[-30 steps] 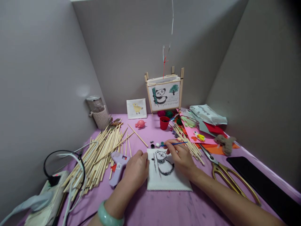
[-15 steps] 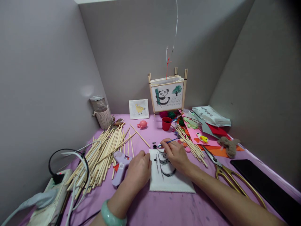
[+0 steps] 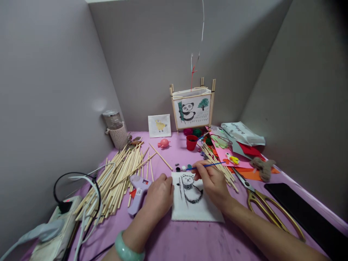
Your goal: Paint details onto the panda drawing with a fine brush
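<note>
A small white canvas [image 3: 197, 214] lies flat on the purple table, bearing a black painted panda [image 3: 193, 195] beside two upright strokes. My left hand [image 3: 160, 194] is closed at the canvas's left edge, its fingertips mostly hidden. Between the thumb and fingers of my right hand [image 3: 213, 183] is a thin blue paintbrush [image 3: 210, 165], slanted with its tip to the left, above the canvas's upper edge. Just beyond that edge stand little pots of black paint [image 3: 178, 169], white paint [image 3: 183, 168] and green paint [image 3: 189, 166].
Left of my left hand lie a lilac glue gun [image 3: 138, 194], many wooden sticks [image 3: 122, 177] and a power strip [image 3: 51, 235] with cables. A red cup [image 3: 191, 143] and a panda lantern [image 3: 191, 112] stand behind. Gold-handled scissors [image 3: 261, 201] and a black phone-like slab [image 3: 296, 210] lie right.
My right hand has shifted right and tilted, uncovering the panda's head and the white and green pots. The paintbrush now lies flatter. My left hand stays at the canvas edge.
</note>
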The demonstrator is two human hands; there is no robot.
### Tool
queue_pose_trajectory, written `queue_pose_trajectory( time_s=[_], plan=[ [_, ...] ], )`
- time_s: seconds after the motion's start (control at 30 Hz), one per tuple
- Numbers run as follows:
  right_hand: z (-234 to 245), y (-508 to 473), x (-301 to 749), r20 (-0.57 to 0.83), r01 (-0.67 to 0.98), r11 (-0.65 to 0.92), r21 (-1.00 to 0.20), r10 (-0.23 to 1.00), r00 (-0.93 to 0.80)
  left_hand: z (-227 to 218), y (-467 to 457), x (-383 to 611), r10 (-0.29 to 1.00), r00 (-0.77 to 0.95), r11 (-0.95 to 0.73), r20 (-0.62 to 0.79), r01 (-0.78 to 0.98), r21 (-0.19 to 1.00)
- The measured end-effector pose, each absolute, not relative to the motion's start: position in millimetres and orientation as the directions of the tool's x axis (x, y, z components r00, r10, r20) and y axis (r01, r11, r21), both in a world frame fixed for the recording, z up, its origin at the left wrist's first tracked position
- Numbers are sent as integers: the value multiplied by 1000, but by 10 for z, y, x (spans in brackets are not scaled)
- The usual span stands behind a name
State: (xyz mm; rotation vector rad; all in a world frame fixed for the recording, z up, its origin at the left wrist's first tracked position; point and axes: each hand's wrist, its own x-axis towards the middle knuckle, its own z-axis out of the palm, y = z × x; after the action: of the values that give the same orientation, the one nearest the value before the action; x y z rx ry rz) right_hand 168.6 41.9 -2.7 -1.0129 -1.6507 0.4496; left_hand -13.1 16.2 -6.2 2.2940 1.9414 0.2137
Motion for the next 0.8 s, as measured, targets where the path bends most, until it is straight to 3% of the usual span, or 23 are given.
queue_pose_trajectory(
  time_s=[0.27, 0.8],
  plan=[
    [-321, 184, 1693, 520, 302, 508, -807, 853, -45, -67, 159, -136, 986, 162, -165, 31, 968, 187],
    [-319, 46, 1734, 496, 221, 495, -840, 867, -59, -133, 162, -157, 978, 185, -199, 99, 965, 170]
  ],
)
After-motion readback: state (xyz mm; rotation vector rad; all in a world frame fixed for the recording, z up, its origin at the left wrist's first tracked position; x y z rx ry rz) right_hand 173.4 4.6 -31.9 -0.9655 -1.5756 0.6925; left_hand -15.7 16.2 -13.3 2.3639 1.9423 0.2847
